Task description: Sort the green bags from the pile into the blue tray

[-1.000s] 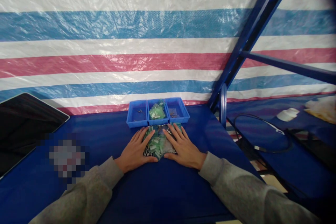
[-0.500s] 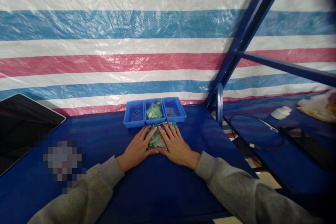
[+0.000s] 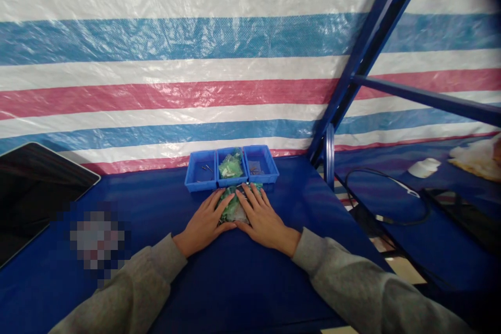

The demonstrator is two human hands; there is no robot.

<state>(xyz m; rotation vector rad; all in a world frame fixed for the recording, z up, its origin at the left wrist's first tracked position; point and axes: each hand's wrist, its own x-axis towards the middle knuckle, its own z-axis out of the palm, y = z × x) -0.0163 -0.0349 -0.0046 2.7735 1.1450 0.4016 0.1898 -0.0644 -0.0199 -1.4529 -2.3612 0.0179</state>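
On the blue table (image 3: 235, 287), a pile of small green plastic packets (image 3: 236, 211) with thin metal pieces among them lies between my hands. My left hand (image 3: 203, 223) rests over the pile's left side, fingers spread and flat. My right hand (image 3: 265, 220) covers its right side, its fingers stretched out too. The two thumbs nearly meet at the near edge, and much of the pile is hidden beneath the palms. Just beyond stand three blue bins: the left bin (image 3: 200, 186) and right bin (image 3: 271, 175) with a few thin metal pieces, the middle bin (image 3: 233, 183) with green packets (image 3: 230, 167).
A dark screen (image 3: 35, 188) stands at the left, near a pixelated patch. Blue metal frame bars (image 3: 352, 78) rise at the right. Beyond them a second table carries a cable (image 3: 381, 222), a white container (image 3: 424, 168) and a plastic bag (image 3: 477, 156). Striped sheeting (image 3: 156, 99) hangs behind.
Both hands have moved inward and slightly away from me, squeezing the pile narrower, closer to the bins. Over the last half second they have hardly moved. The view has shifted slightly.
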